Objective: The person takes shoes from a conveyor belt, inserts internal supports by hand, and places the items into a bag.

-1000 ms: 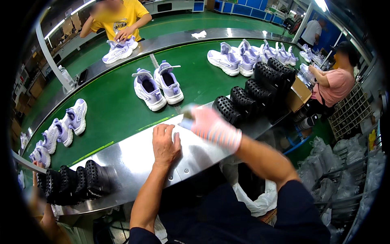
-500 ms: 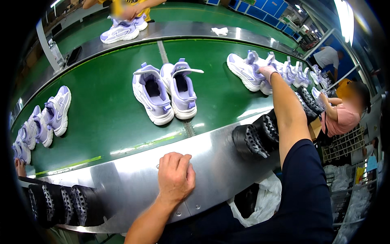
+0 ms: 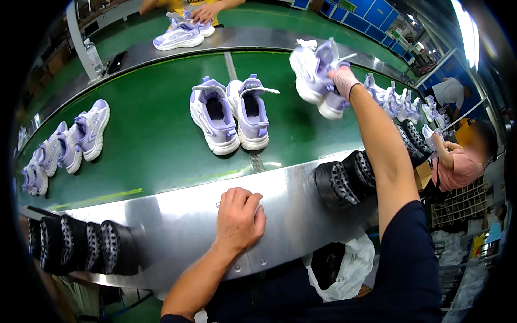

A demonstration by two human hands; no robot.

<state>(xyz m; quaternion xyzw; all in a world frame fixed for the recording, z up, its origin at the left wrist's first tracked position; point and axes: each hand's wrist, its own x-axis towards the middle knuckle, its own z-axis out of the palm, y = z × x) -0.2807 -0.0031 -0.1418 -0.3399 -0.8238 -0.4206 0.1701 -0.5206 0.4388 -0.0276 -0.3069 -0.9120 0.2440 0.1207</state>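
Observation:
My right hand (image 3: 343, 79), in a pale pink glove or finger covering, is closed on a pair of white-and-lilac sneakers (image 3: 311, 75), raised at an angle over the green belt (image 3: 161, 161). Loosely curled, my left hand (image 3: 240, 218) rests on the metal ledge (image 3: 188, 210) with nothing seen in it; its underside is hidden. In front of it, on the belt, stands another pair of sneakers (image 3: 218, 121) side by side, heels toward me, tongues pulled up.
More sneakers (image 3: 91, 129) line the belt at left, and others (image 3: 396, 99) at right. Black perforated blocks (image 3: 116, 247) sit on the ledge's left; similar ones (image 3: 336, 183) stand under my right forearm. A co-worker's hand (image 3: 207, 11) touches sneakers (image 3: 180, 39) across the belt. Another person (image 3: 458, 167) is at right.
My right hand has lifted the pair of sneakers off the belt, away from the right-hand row, and moved it up and leftward. My left hand stays on the ledge.

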